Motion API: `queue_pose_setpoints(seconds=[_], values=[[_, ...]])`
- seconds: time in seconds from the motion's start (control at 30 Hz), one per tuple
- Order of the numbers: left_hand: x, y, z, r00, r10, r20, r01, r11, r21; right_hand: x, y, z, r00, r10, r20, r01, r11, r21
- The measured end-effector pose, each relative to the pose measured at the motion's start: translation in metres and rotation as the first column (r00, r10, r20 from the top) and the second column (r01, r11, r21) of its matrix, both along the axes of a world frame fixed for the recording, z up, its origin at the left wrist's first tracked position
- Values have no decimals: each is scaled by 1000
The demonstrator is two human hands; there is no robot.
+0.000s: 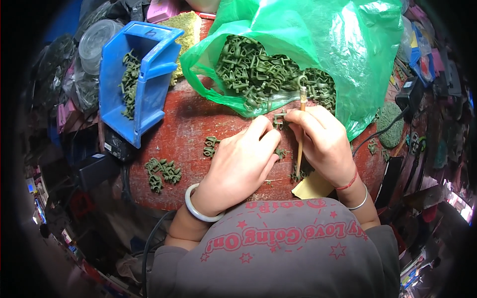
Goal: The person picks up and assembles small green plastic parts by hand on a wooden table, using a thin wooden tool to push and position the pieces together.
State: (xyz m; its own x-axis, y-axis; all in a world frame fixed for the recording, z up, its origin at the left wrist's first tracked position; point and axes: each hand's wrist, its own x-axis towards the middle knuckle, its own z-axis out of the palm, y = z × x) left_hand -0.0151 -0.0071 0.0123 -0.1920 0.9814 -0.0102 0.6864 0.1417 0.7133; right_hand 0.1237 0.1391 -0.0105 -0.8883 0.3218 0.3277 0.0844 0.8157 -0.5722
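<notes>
My right hand (323,131) is closed, with a thin wooden-handled tool (299,156) running through its fingers. The tool has a metal collar at its far end. At my right fingertips is a small dark-green piece (279,119). My left hand (243,159) lies beside it, palm down and fingers curled; its fingertips are hidden, so what they grip cannot be made out. Just beyond both hands a green plastic bag (362,59) gapes toward me, holding a heap of small green looped pieces (258,69).
A blue bin (112,109) holding similar pieces stands at the far left, near a yellowish sponge (186,37). Small piles of pieces (161,174) lie on the red worn tabletop (191,149). A yellow pad (313,186) sits under my right wrist. A black cable (382,131) crosses at right.
</notes>
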Motion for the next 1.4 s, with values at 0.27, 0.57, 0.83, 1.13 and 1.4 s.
queue_pose_setpoints(seconds=[0.27,0.57,0.83,1.13,1.4], values=[[-19,2,9,271,172,947,-202,972,-119,5,-1,11,996,-84,-38,72,965,-251],[3,12,-8,572,134,809,-357,929,98,11,-20,34,951,-311,2,112,339,-934],[3,12,-8,424,171,889,-325,945,-27,12,-16,37,990,-143,-8,96,701,-707],[-1,11,-2,314,274,909,-344,925,-160,16,-8,37,968,-156,-195,16,819,-573],[-3,9,2,407,253,878,-320,940,-123,14,3,34,981,35,-193,-110,913,-392]])
